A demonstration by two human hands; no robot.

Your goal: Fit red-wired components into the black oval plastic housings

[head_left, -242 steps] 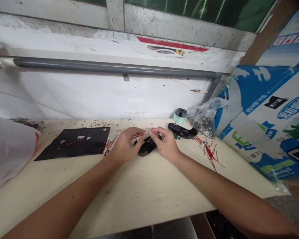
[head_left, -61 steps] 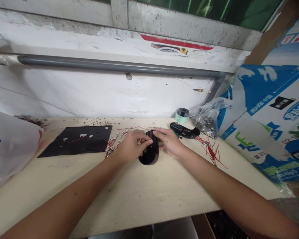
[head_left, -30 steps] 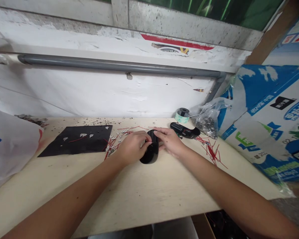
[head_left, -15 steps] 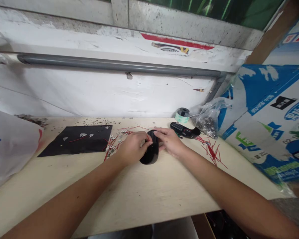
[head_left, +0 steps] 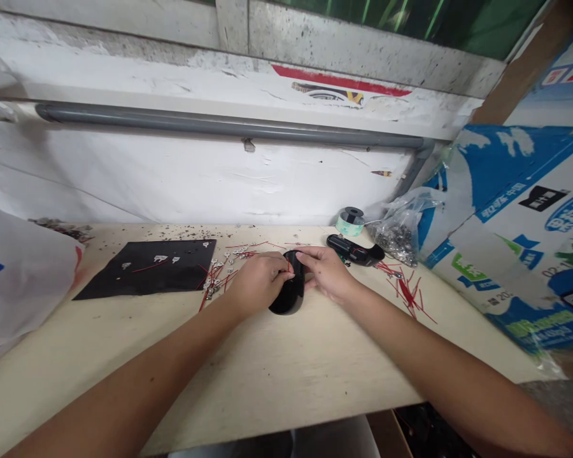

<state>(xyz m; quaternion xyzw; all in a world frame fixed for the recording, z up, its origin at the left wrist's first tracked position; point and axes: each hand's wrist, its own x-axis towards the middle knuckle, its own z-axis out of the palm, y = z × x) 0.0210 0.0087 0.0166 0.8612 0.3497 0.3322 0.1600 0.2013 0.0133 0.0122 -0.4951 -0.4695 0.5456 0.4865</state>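
Black plastic shell (head_left: pixel 289 298) sits mid-frame on the pale wooden bench (head_left: pixel 267 369), gripped between left hand (head_left: pixel 258 278) and right hand (head_left: pixel 327 275), fingers closed on its top end. Second black shell (head_left: pixel 356 250) lies just beyond the right hand; cut red wires (head_left: pixel 407 294) lie farther right.

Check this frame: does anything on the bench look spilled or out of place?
Red wires and small metal terminals lie strewn loose across the pale bench top, looking spilled rather than sorted.
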